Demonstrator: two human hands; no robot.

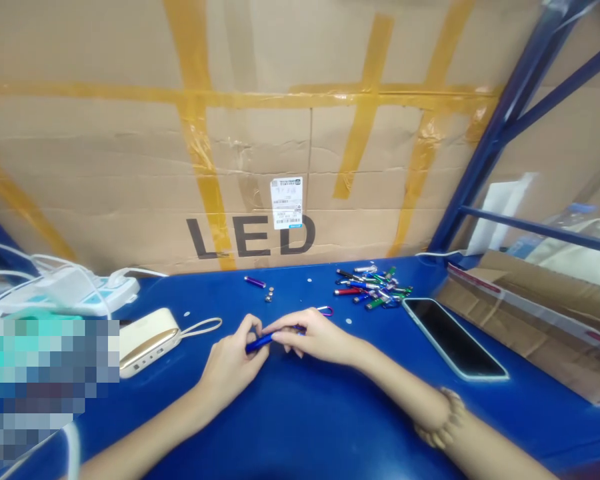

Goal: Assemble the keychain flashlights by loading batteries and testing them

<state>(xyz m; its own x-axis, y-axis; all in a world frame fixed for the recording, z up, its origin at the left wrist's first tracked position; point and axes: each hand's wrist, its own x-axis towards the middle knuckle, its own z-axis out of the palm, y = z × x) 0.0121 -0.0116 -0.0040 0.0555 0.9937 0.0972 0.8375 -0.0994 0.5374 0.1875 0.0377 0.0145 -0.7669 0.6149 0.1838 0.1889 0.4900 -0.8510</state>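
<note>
Head view: a blue tube [258, 343] is being pinched at both ends, by the closed left hand [233, 365] and the right hand [316, 337], its long axis lying crosswise between them.

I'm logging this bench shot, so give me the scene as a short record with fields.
surface: blue table
left hand: pinches one end of a blue mini flashlight
right hand: grips its other end; bead bracelet on the wrist
pile: mixed-colour mini flashlights behind the right hand
loose parts: purple tube, button cells
right side: smartphone, screen up
left side: power bank with lanyard, power strip
backdrop: cardboard box printed LED
</note>
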